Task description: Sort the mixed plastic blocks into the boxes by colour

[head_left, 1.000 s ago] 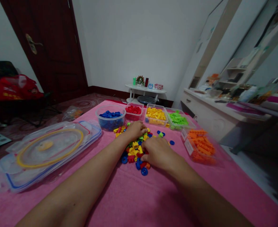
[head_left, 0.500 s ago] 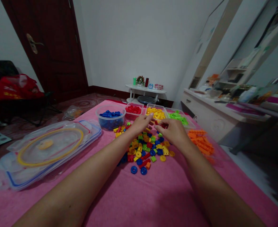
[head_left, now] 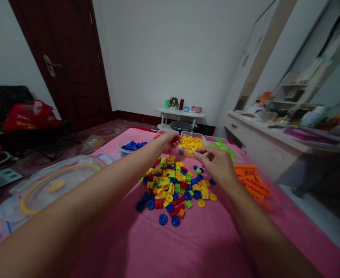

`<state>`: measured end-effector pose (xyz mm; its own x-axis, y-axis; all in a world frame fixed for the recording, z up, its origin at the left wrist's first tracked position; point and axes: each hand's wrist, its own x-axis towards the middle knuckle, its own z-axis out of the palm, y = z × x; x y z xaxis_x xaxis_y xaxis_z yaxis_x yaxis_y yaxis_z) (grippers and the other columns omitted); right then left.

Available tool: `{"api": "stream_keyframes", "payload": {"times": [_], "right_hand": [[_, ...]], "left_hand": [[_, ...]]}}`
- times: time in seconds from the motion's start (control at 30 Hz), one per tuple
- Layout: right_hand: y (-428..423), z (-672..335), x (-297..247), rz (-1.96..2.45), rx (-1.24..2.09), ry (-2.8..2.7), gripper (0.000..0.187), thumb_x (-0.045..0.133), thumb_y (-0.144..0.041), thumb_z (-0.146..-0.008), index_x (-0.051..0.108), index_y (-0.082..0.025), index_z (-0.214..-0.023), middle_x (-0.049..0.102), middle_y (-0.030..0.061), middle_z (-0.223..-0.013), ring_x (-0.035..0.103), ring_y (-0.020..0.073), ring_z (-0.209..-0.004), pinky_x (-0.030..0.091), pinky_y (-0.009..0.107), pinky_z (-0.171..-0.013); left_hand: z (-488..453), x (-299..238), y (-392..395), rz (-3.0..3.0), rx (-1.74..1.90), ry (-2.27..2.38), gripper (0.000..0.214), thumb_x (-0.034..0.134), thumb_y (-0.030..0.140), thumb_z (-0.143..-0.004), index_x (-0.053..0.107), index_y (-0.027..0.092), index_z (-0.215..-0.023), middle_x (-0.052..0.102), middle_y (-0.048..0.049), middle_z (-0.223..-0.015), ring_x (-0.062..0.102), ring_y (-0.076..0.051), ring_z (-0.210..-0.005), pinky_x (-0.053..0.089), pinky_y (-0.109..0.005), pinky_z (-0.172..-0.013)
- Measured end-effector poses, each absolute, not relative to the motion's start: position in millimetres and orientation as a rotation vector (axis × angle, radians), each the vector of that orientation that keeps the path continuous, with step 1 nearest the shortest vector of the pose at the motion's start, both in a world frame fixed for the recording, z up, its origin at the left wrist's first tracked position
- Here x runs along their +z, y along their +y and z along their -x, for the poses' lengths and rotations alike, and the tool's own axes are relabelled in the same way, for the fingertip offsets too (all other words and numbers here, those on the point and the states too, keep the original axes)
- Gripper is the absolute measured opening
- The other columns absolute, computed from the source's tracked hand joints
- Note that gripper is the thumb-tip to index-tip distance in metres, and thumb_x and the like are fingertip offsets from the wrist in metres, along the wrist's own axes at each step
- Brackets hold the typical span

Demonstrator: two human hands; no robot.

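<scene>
A pile of mixed toy building bricks and wheels (head_left: 172, 185), in yellow, red, blue, green and orange, lies on the pink cloth (head_left: 158, 247). My left hand (head_left: 169, 141) is over the red-brick container, beside the yellow one, its fingers curled; what they hold, if anything, is hidden. Just in front of the clear container of yellow bricks (head_left: 191, 143), my right hand (head_left: 216, 160) has thumb and fingers pinched together. Any piece between them is too small to make out. My left forearm partly covers the round tub of blue bricks (head_left: 133, 145).
Light-green bricks (head_left: 222, 146) fill a container at the back right, and orange bricks (head_left: 251, 181) lie in one nearer the right edge. Clear lids (head_left: 56, 185) are stacked at the left. A white dresser (head_left: 259, 135) stands to the right.
My hands have moved apart. The left went from above the pile to the red-brick container, and the right remains near the yellow container. The view has tilted and shifted slightly.
</scene>
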<state>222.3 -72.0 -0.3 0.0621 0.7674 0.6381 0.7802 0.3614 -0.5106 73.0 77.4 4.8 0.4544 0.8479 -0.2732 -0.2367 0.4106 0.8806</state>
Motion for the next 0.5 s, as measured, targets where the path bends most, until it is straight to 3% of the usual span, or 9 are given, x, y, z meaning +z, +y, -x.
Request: {"api": "stream_keyframes", "payload": {"times": [0.1,0.2,0.33,0.5], "right_hand": [[-72.6,-220.9,-1.1,1.410,0.005,-1.710,0.019,0.061,-0.032,-0.078,0.072,-0.017,-0.078,0.068,0.0045,-0.074,0.056,0.0138,-0.062,0.040,0.026,-0.058],[-72.8,-221.0,-1.7,1.446,0.024,-1.727,0.019,0.060,-0.031,-0.078,0.072,-0.017,-0.078,0.069,0.0048,-0.075,0.056,0.0143,-0.064,0.039,0.026,-0.059],[-70.5,-221.3,-5.4,1.449,0.054,-1.735,0.019,0.059,-0.031,-0.078,0.072,-0.017,-0.079,0.069,0.0049,-0.075,0.056,0.0143,-0.065,0.039,0.026,-0.059],[-69.4,-218.4,-7.6,1.424,0.105,-1.762,0.016,0.058,-0.026,-0.078,0.071,-0.017,-0.075,0.068,0.0037,-0.072,0.057,0.0135,-0.064,0.039,0.025,-0.059]], "left_hand": [[-61.6,25.5,110.6,-1.191,0.911,1.082,0.016,0.057,0.030,-0.084,0.059,0.015,-0.090,0.060,-0.0026,-0.070,0.054,-0.009,-0.060,0.046,-0.018,-0.057],[-44.7,35.5,126.8,-1.944,0.689,1.448,0.025,0.067,0.033,-0.074,0.065,0.014,-0.089,0.067,-0.0073,-0.084,0.059,-0.018,-0.082,0.045,-0.025,-0.073],[-28.1,33.9,129.6,-2.534,0.217,1.667,0.027,0.064,0.037,-0.073,0.069,0.011,-0.068,0.068,-0.0096,-0.073,0.061,-0.020,-0.080,0.042,-0.023,-0.072],[-26.2,27.5,124.6,-2.632,-0.006,1.707,0.030,0.057,0.038,-0.076,0.072,0.011,-0.075,0.069,-0.0106,-0.074,0.061,-0.019,-0.079,0.042,-0.021,-0.070]]}}
